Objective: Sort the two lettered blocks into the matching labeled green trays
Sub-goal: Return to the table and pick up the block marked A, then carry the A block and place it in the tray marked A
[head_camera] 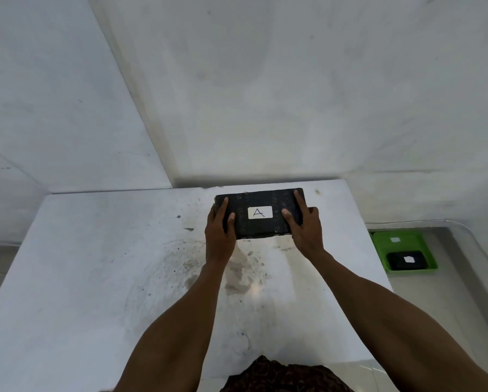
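The black block marked A hides its own underside, so I cannot tell whether it rests on the tabletop or is lifted just clear. Its two short ends are covered by the hands: the left hand wraps the left end, the right hand the right end, and both palms are out of sight. To the right of the block and lower down, a green tray has a white label too small to read. The dark block lying in it carries a white patch whose letter I cannot make out. The forearms and a patterned garment are cut off by the bottom edge.
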